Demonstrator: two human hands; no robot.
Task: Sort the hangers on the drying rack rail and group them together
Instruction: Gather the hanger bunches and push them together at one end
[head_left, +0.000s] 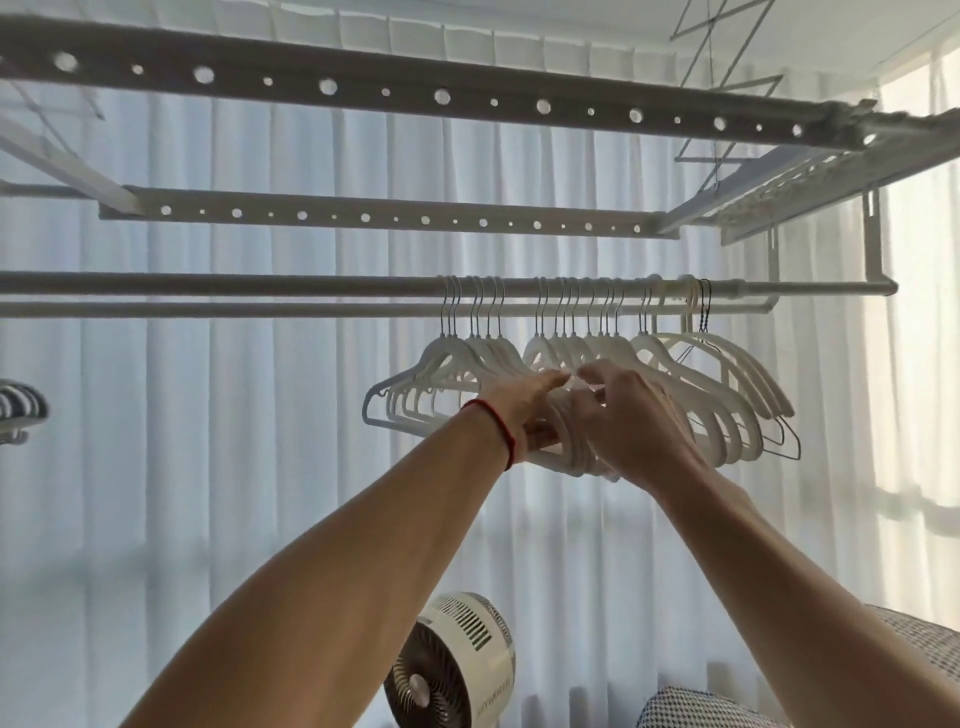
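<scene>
**Both hands in the hangers, mid-rail**

Two bare forearms rise from the bottom edge and meet at the hangers. The left hand (524, 410), with a red string (496, 426) round its wrist, reaches in with fingers stretched almost straight, pressing against the shoulders of the middle bunch; its thumb side is hidden behind the plastic, so I cannot tell whether it clasps anything. The right hand (631, 415) has its fingers curled onto the same bunch, pinching white hangers (571, 447) at their upper curve. The two sets of fingertips nearly touch.

The hangers hook over the front rail (260, 285), all on its right half. They sit in loose clusters: one left of the hands, one under them, one fanned out to the right. The last at the right is a thin dark wire hanger (779, 436), close to the rail's end bracket (883, 286). A second rail (208, 310) runs just behind and below the first.

The left half of both rails is bare. Above hang two perforated bars (363, 93) of the rack frame. White curtains (260, 467) close off the back. Low down stand a fan (457, 660) and, at the right edge, patterned cushions (924, 639). Striped cloth (21, 405) shows at the left edge.
</scene>
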